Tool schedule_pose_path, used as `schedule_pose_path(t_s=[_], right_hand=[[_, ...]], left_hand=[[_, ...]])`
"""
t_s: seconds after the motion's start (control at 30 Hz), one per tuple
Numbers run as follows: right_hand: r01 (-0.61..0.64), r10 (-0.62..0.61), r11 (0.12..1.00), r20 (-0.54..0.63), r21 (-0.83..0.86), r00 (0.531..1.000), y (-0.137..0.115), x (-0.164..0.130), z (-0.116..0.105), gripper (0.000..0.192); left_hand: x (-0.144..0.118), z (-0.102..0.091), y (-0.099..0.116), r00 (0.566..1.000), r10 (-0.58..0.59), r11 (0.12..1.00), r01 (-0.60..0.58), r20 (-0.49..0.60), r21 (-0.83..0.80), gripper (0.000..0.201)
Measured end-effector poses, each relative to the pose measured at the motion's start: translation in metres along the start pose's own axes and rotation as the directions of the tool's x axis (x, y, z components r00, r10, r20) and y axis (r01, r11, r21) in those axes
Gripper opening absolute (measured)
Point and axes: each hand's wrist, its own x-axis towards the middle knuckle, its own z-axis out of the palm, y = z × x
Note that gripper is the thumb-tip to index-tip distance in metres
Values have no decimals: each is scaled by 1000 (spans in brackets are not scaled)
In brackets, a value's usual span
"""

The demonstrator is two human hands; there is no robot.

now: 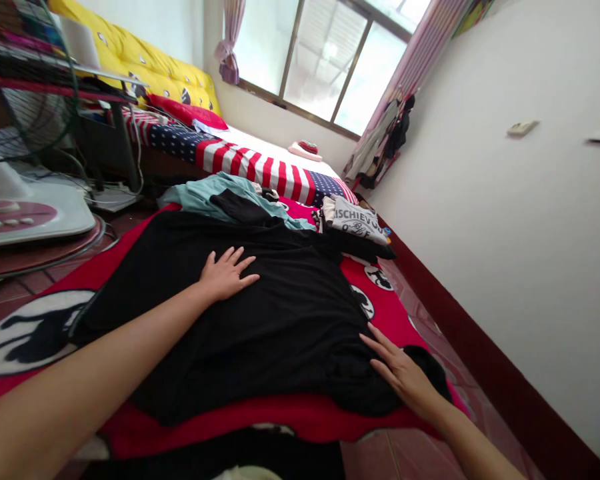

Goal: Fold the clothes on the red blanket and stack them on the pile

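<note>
Resting our open left hand (226,275) on the wide black fabric garment (280,313) spread across the red patterned blanket (300,413), and our open right hand (405,373) near the blanket's right edge, we gripped nothing; probably this held the garment flat.

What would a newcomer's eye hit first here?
The black garment spread over the red blanket, mid-frame, left hand on it and right hand at its right side. Then the stars-and-stripes cover behind it, and the bright yellow padding at upper left.
</note>
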Motion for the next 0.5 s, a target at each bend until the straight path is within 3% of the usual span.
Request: schedule_pose_path(t_s=[0.13, 0.23, 0.33, 0.43, 0.5], right_hand=[[-40, 38, 995, 22, 89, 999, 12, -22, -4, 53], [30, -29, 995, -18, 92, 999, 19, -30, 5, 81], [82, -76, 995, -104, 57, 992, 21, -33, 15, 108], [110, -98, 991, -150, 73, 984, 22, -33, 19, 97], [139, -117, 985, -195, 104, 974, 22, -31, 20, 69]], left_hand=[[-22, -18, -19, 985, 119, 993, -115, 128, -38, 66], [-69, -36, -36, 935, 280, 954, -247, 217, -169, 63], [-123, -59, -55, 876, 400, 885, -294, 268, -361, 60], [-164, -75, -70, 890, 393, 852, -258, 233, -456, 59], [-180, -77, -75, 929, 331, 865, -227, 168, -446, 39]])
